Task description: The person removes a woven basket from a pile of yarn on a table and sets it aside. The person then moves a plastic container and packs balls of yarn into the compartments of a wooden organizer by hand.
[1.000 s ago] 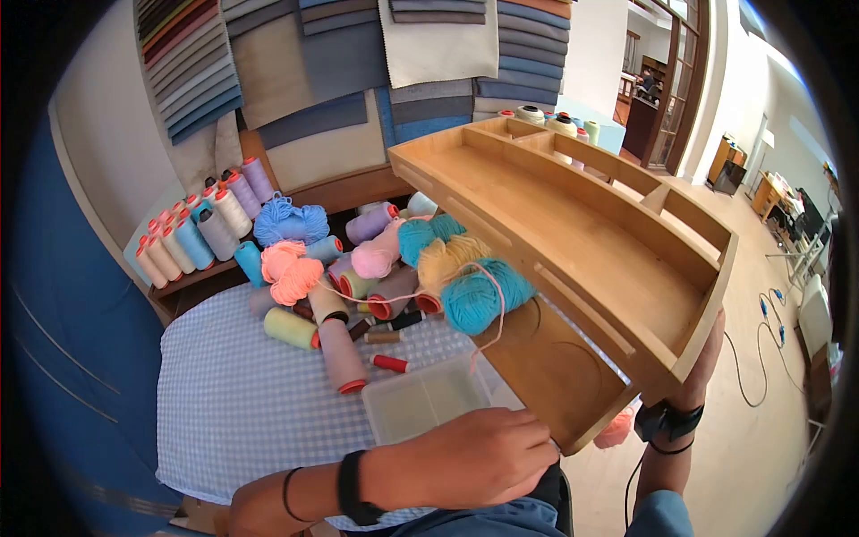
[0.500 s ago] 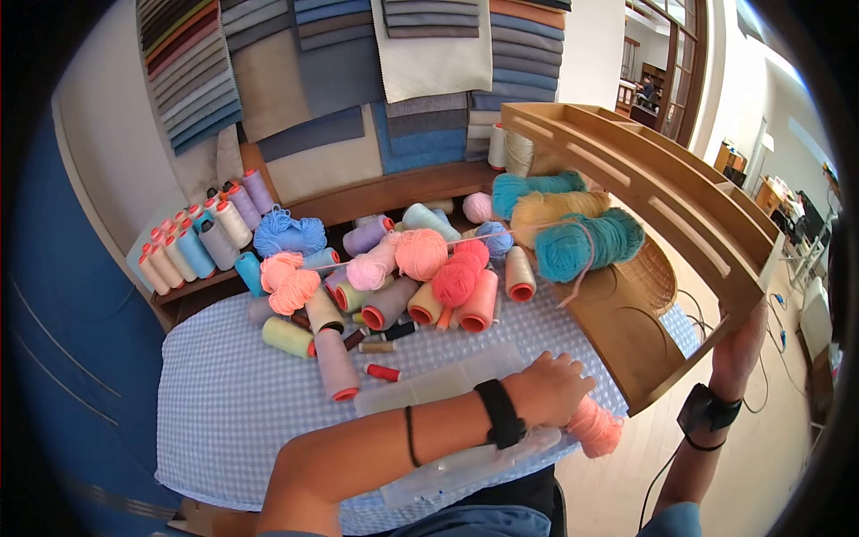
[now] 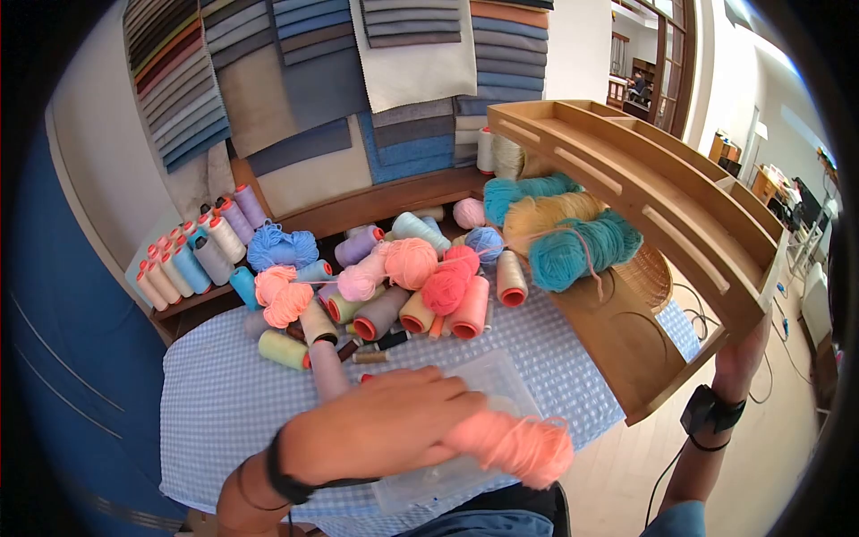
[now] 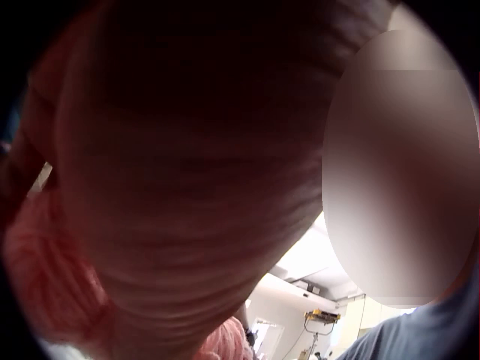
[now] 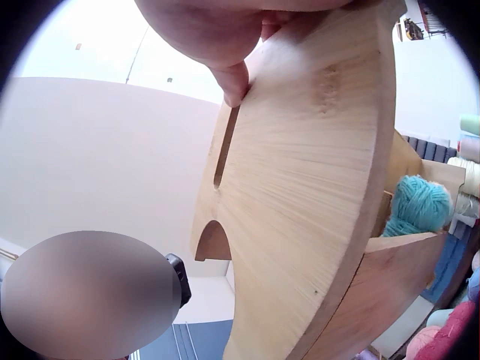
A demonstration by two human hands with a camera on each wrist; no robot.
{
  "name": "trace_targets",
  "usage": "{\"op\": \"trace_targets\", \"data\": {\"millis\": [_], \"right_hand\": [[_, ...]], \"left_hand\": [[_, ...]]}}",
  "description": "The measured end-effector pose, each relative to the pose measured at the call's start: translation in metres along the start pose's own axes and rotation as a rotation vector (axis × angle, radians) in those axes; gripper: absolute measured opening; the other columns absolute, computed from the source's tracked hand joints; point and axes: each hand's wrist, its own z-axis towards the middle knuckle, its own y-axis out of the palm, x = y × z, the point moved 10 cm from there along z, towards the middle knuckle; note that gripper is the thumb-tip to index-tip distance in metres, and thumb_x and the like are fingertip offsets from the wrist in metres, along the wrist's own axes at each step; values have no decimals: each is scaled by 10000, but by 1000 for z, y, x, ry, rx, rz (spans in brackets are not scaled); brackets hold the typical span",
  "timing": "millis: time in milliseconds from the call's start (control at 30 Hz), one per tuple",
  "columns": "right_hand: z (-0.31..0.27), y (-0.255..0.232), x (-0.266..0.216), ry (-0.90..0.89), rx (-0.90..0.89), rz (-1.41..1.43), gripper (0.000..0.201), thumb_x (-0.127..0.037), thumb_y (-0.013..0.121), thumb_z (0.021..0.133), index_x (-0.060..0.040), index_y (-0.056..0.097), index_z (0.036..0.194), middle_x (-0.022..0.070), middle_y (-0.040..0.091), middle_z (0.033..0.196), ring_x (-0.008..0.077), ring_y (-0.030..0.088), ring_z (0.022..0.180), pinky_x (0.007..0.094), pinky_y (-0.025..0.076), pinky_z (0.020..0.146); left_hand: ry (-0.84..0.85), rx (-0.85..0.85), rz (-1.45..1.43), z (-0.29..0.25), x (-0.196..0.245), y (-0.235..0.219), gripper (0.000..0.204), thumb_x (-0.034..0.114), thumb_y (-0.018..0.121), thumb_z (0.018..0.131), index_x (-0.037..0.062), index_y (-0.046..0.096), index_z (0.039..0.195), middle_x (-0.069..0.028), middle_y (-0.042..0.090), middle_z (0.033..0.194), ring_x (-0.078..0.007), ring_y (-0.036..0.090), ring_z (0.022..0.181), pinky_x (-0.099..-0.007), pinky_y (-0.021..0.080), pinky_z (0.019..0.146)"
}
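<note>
My left hand (image 3: 447, 421) grips a salmon-pink yarn ball (image 3: 517, 445) just above the near table edge, over a clear plastic box (image 3: 490, 374). In the left wrist view the hand (image 4: 210, 172) fills the frame, with pink yarn (image 4: 45, 277) beside it. My right hand (image 3: 739, 356) holds the lower end of a tilted wooden compartment tray (image 3: 689, 224). Teal yarn (image 3: 577, 251), yellow yarn (image 3: 546, 213) and a second teal skein (image 3: 528, 188) lie in the tray. The right wrist view shows fingers (image 5: 225, 45) curled over the tray's edge (image 5: 307, 195) and teal yarn (image 5: 416, 206).
Several thread cones and yarn balls (image 3: 412, 277) are heaped on the blue checked tablecloth (image 3: 224, 403). A row of cones (image 3: 192, 251) stands on a wooden ledge at the back left. Fabric swatches (image 3: 358, 72) hang on the wall behind. A wicker basket (image 3: 649, 277) sits under the tray.
My left hand has lifted the pink yarn ball from beyond the table's right edge and brought it left, over the plastic box. The tray, swung right earlier, now holds nearly still.
</note>
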Motion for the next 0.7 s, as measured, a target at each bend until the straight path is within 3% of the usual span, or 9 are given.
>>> {"op": "trace_targets", "data": {"millis": [100,167,200,267,367,400,467,600,700], "right_hand": [[-6,19,6,10,-46,32,434,-306,426,1005,19,473,1288,101,573,1217,179,558,1093,320,422,956],[-8,29,12,37,-66,41,432,-308,429,1004,21,480,1280,100,579,1206,174,557,1091,319,423,953],[-11,34,17,64,-75,46,431,-309,431,1003,22,487,1272,99,584,1195,169,555,1089,319,423,950],[-16,44,21,76,-83,73,420,-308,434,1003,23,502,1252,96,593,1171,156,560,1067,310,436,926],[-26,47,23,31,-118,-290,434,-332,454,992,25,515,1230,82,606,1125,139,572,1018,289,459,884],[-32,57,23,34,-63,-126,439,-350,459,987,22,530,1209,81,612,1106,135,577,993,292,471,864],[-38,79,16,37,-114,-194,443,-358,461,986,21,536,1203,90,620,1088,139,589,972,296,483,846],[-43,70,32,148,-176,-177,431,-248,469,965,-23,405,1327,77,519,1193,157,519,1080,297,465,890],[-48,52,39,178,-76,-160,460,-266,467,966,-23,386,1348,78,512,1209,165,510,1098,298,446,916]], "left_hand": [[-4,94,-91,-20,13,-32,359,232,661,798,30,529,1063,-134,597,922,-312,599,868,-417,475,761],[-200,308,8,-21,12,-58,434,255,701,782,50,557,1136,-122,632,956,-294,613,899,-405,476,764],[-204,316,10,-15,13,-53,434,255,701,782,50,557,1136,-122,632,956,-294,613,899,-405,476,764],[-188,581,106,-7,15,-62,449,273,712,761,32,566,1110,-123,624,874,-297,615,815,-408,473,701],[-170,554,191,26,21,-46,452,299,718,745,22,579,1075,-124,581,866,-283,590,813,-394,459,682],[-202,556,208,31,18,-42,452,299,718,745,22,579,1075,-124,581,866,-283,590,813,-394,459,682],[-275,614,432,32,15,-42,426,306,721,732,25,598,1027,-122,532,890,-277,558,837,-394,452,694],[-201,721,224,-3,9,-60,368,288,698,784,13,609,1012,-108,527,937,-263,555,869,-368,460,724],[-329,818,-1,-65,-56,-82,305,223,667,807,29,612,1036,-117,563,958,-264,573,849,-363,475,726]]}}
